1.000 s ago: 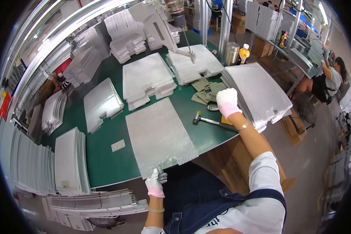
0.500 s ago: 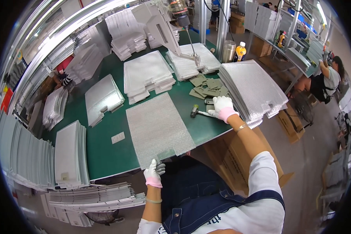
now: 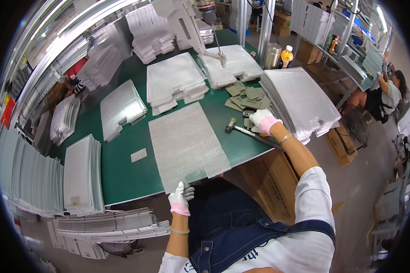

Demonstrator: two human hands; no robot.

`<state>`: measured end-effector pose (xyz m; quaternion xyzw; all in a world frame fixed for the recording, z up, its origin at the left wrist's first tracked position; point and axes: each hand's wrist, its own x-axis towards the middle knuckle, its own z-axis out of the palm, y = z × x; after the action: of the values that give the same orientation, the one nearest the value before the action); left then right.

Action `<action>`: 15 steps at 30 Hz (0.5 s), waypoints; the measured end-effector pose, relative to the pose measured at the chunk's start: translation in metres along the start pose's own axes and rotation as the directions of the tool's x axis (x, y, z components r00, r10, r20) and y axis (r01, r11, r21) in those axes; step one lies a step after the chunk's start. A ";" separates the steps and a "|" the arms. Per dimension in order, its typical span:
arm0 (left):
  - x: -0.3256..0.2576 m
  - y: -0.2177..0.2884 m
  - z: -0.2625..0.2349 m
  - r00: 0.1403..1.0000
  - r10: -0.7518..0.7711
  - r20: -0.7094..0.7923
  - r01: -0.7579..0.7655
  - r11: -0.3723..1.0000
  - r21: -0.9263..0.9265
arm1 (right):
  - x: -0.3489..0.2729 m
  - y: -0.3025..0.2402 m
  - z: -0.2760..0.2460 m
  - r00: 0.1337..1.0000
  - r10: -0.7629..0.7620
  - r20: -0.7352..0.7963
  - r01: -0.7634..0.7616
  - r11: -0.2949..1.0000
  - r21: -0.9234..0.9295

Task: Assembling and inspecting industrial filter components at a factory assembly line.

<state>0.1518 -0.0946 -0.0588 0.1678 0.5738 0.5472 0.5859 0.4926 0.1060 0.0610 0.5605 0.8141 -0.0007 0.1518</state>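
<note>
A silvery mesh panel (image 3: 187,136) with a notched near edge lies on the green table, its near end reaching over the edge. My gloved left hand (image 3: 181,199) is closed on that notched edge, thumb on top. My gloved right hand (image 3: 263,120) is over the tabletop to the right, fingers curled down beside a small black tool (image 3: 248,113). What they hold, if anything, is hidden; a bit of orange shows beneath the hand. A hammer (image 3: 243,130) with a green-and-black head lies just nearer than this hand. Several grey-green flat pieces (image 3: 248,96) lie beyond it.
A tall mesh panel stack (image 3: 300,102) stands at the right. More panel stacks (image 3: 175,79) lie farther back and left (image 3: 82,177). A drill-like tool on a grey arm (image 3: 187,29) overhangs the back. A small white card (image 3: 139,155), a metal flask (image 3: 272,56) and a bottle (image 3: 286,57) stand out.
My right hand has moved off the hammer's shaft to beside the black tool, so the hammer's handle now shows. My left hand keeps its hold on the panel. The view has shifted slightly.
</note>
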 end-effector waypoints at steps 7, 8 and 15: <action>-0.010 0.006 0.016 0.998 0.042 -0.045 -0.039 0.996 0.080 | 0.002 0.008 0.017 0.986 0.068 -0.154 -0.074 0.997 -0.038; -0.011 0.009 0.016 0.999 0.025 -0.045 -0.021 0.998 0.066 | -0.001 -0.001 0.006 0.977 0.126 -0.172 -0.122 0.992 0.033; -0.024 0.007 0.009 0.998 0.002 -0.063 0.001 0.999 0.049 | -0.105 -0.101 -0.027 0.980 0.186 -0.067 0.102 -0.181 0.978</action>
<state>0.1622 -0.1082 -0.0393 0.1647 0.6051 0.5382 0.5631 0.4279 -0.0226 0.0959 0.4984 0.5104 -0.5680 -0.4104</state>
